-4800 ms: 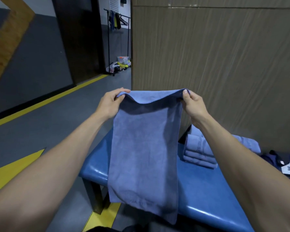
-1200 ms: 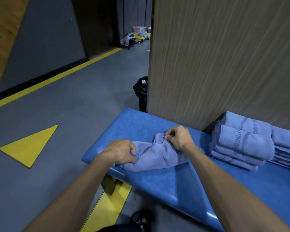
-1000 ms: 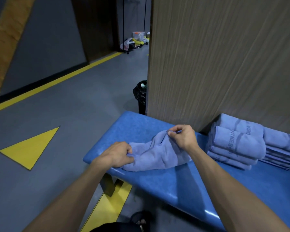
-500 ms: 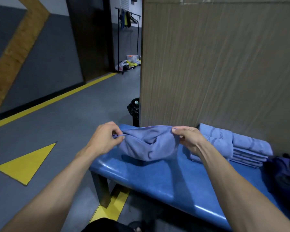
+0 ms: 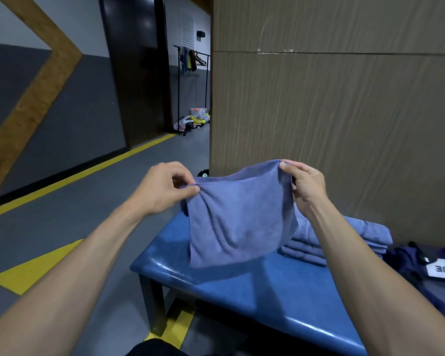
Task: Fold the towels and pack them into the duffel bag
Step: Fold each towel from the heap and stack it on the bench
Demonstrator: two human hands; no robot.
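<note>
Now, towel: the blue towel (image 5: 238, 222) is lifted in the air above the surface (image 5: 254, 286), while a second ago it lay bunched on the padding under both hands. It hangs as a short folded panel, much shorter than the long hanging cloth seen some seconds earlier.
Left hand: the left hand (image 5: 162, 190) pinches the upper left corner of the towel, the grip closed on the cloth between thumb and fingers. Before, it pressed the towel down near the surface edge; now it is raised.
Right hand: the right hand (image 5: 305, 185) holds the upper right corner, its grip also closed on the cloth, a little higher than the left one. It has come up from the padding too.
Towel edge: the top edge sags slightly between the two hands, and the lower edge hangs free just above the blue surface.
Folded stack: the stack of folded towels (image 5: 344, 240) lies on the surface beside the wooden wall panel (image 5: 344, 124), partly hidden behind the right forearm. It has not changed place.
Duffel bag: the dark duffel bag (image 5: 427, 265) sits at the right end, just beside the stack, only partly in view. It did not show a second ago.
</note>
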